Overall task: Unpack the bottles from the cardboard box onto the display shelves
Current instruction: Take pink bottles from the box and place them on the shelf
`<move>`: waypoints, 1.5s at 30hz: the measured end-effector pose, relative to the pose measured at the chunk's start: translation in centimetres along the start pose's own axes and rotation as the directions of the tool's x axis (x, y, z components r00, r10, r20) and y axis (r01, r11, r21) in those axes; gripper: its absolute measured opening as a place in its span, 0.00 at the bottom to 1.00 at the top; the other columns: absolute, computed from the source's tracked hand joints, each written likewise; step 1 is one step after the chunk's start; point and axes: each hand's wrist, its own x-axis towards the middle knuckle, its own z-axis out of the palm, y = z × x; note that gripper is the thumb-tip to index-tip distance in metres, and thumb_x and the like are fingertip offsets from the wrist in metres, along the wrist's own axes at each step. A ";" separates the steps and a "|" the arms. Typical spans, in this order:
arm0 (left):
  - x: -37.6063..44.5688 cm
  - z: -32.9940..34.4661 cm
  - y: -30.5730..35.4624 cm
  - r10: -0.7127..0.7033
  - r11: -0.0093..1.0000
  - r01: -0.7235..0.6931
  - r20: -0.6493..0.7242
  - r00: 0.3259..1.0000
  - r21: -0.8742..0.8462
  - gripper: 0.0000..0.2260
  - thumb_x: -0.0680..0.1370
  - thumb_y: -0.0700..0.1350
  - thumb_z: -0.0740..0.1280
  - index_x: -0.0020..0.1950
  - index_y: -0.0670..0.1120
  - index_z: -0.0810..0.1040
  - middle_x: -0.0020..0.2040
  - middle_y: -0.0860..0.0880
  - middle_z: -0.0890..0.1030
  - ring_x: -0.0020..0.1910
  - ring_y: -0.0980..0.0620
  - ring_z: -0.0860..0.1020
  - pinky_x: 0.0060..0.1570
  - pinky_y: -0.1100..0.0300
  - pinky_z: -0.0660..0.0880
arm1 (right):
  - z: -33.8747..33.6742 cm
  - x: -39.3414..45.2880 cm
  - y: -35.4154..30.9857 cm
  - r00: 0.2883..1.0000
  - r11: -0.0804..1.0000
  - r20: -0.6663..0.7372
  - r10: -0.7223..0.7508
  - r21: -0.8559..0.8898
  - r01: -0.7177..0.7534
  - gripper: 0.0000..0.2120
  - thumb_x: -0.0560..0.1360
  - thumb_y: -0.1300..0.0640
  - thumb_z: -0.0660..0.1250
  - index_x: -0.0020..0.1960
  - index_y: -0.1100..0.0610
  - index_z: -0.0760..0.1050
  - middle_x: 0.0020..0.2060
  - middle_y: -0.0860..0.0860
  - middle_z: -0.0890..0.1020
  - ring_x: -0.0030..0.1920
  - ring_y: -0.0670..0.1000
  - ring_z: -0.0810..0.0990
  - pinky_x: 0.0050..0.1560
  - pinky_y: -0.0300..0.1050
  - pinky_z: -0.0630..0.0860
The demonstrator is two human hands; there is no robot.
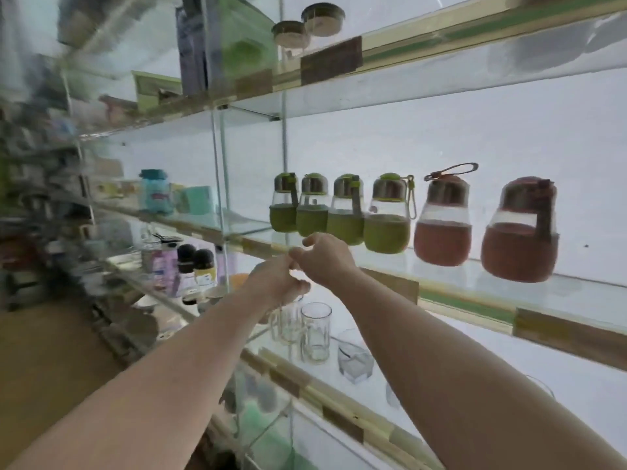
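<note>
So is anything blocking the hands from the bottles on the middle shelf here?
Nothing visible does. Both the left hand and right hand hover at the glass shelf's front edge, just before the green bottles; red bottles stand further right.

Six round bottles stand in a row on a glass shelf (475,283): four green bottles (339,212) to the left, two red bottles (481,222) to the right, all upright with metal caps. Both arms reach forward. The left hand (274,283) and the right hand (325,257) meet just in front of the shelf edge, fingers curled and touching each other; whether they pinch anything is unclear. Clear glass mugs (314,332) stand on the shelf below. The left side is blurred.
</note>
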 end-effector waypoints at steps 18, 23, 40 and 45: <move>-12.4 6.7 -21.1 -0.793 0.609 0.767 -0.147 0.591 -0.203 0.16 0.80 0.49 0.61 0.65 0.45 0.73 0.64 0.45 0.75 0.62 0.44 0.73 0.54 0.58 0.70 | 25.9 -8.0 0.2 0.651 0.987 0.747 -0.137 0.161 0.023 0.16 0.77 0.53 0.60 0.57 0.59 0.79 0.53 0.54 0.81 0.54 0.54 0.78 0.44 0.42 0.71; -13.6 11.7 -24.2 -0.878 0.477 0.834 -0.113 0.465 -0.277 0.08 0.80 0.48 0.60 0.52 0.47 0.76 0.56 0.45 0.77 0.60 0.43 0.75 0.57 0.55 0.72 | 31.0 -10.1 3.8 0.537 0.990 0.836 -0.114 0.140 -0.006 0.15 0.77 0.53 0.60 0.58 0.60 0.78 0.54 0.54 0.81 0.53 0.54 0.77 0.45 0.41 0.71; -22.3 37.4 -39.5 -0.919 0.275 0.952 0.252 0.302 -0.135 0.17 0.79 0.45 0.61 0.68 0.46 0.71 0.67 0.45 0.74 0.64 0.46 0.72 0.62 0.57 0.69 | 51.6 -22.4 24.6 0.241 0.950 0.928 0.286 -0.242 -0.196 0.10 0.78 0.56 0.59 0.51 0.60 0.76 0.34 0.52 0.72 0.35 0.52 0.70 0.33 0.40 0.68; -24.8 46.2 -45.1 -0.896 0.313 0.948 0.311 0.316 -0.060 0.18 0.79 0.44 0.61 0.70 0.46 0.69 0.69 0.45 0.71 0.67 0.46 0.70 0.61 0.59 0.66 | 59.4 -27.3 32.3 0.197 0.911 0.905 0.378 -0.325 -0.253 0.14 0.78 0.57 0.57 0.56 0.65 0.76 0.39 0.55 0.73 0.45 0.54 0.70 0.41 0.42 0.68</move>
